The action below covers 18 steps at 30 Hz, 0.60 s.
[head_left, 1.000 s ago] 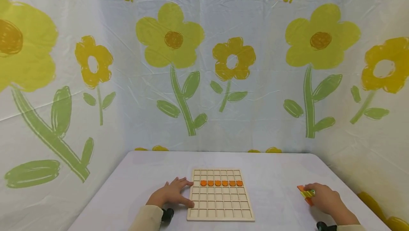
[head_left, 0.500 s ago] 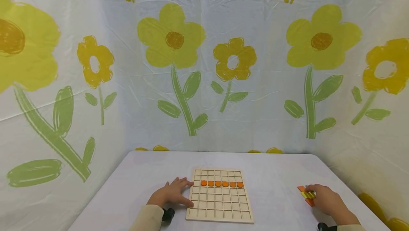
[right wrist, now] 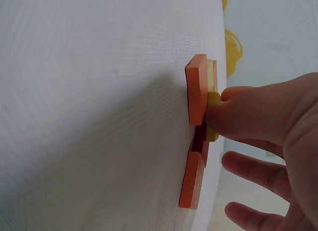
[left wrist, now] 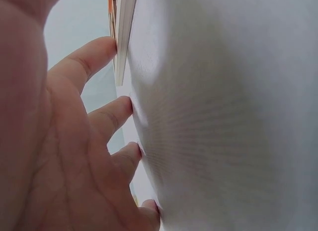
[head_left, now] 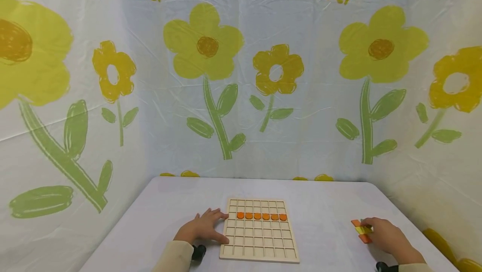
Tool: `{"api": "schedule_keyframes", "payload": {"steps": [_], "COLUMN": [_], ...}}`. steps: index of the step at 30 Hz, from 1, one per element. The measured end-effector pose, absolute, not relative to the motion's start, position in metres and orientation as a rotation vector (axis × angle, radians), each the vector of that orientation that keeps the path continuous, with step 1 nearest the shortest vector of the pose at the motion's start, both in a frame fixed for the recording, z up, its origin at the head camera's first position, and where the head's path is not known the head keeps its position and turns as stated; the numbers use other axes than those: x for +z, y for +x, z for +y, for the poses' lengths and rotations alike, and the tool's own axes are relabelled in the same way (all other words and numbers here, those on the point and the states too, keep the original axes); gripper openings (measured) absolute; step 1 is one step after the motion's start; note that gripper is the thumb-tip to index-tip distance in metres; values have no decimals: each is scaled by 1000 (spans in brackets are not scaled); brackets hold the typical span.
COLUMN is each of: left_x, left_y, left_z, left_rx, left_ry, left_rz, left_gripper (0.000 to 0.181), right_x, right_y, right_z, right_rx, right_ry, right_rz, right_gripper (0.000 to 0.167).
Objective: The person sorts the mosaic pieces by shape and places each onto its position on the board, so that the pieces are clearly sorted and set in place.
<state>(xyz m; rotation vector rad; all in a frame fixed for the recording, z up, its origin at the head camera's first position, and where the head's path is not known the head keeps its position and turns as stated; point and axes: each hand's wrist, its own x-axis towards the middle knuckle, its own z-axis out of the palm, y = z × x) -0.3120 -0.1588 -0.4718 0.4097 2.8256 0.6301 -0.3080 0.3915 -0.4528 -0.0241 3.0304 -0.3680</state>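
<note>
My left hand (head_left: pixel 203 227) lies at the left side of a pale wooden grid board (head_left: pixel 260 238), its fingers spread. Thumb and index finger touch the board's edge; in the left wrist view the other fingertips rest on the table. One row of the grid carries several round orange pieces (head_left: pixel 257 216). Over on the right, my right hand (head_left: pixel 385 233) pinches a small yellow block (right wrist: pixel 213 99) between thumb and index finger. That block sits on or against flat orange blocks (right wrist: pixel 197 89), with another orange block (right wrist: pixel 191 181) close by. Fingers partly hide this group.
Everything stands on a white-covered table (head_left: pixel 324 205). Behind it and at both sides hangs a white cloth (head_left: pixel 316 146) printed with yellow flowers. A dark wrist device (head_left: pixel 198 252) shows at the left cuff.
The yellow piece at my right fingertips has shifted slightly among the orange blocks, and less green shows there now. My left hand and the board stay almost in place.
</note>
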Motion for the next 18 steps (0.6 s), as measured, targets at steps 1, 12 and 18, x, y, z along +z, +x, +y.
{"api": "schedule_keyframes", "payload": {"steps": [1, 12, 18], "left_x": [-471, -470, -471], "left_y": [-312, -310, -312], "left_z": [-159, -158, -158], "left_rx": [627, 621, 614], "left_ry": [410, 419, 416], "left_rz": [2826, 2829, 2834], "left_gripper": [83, 84, 84], "right_x": [-453, -443, -438], "right_y": [-308, -310, -309], "right_z": [392, 380, 367], "right_rx": [-364, -349, -451], "right_ry": [-32, -106, -172], "right_rz": [3033, 3073, 3093], "right_gripper": [26, 39, 33]}}
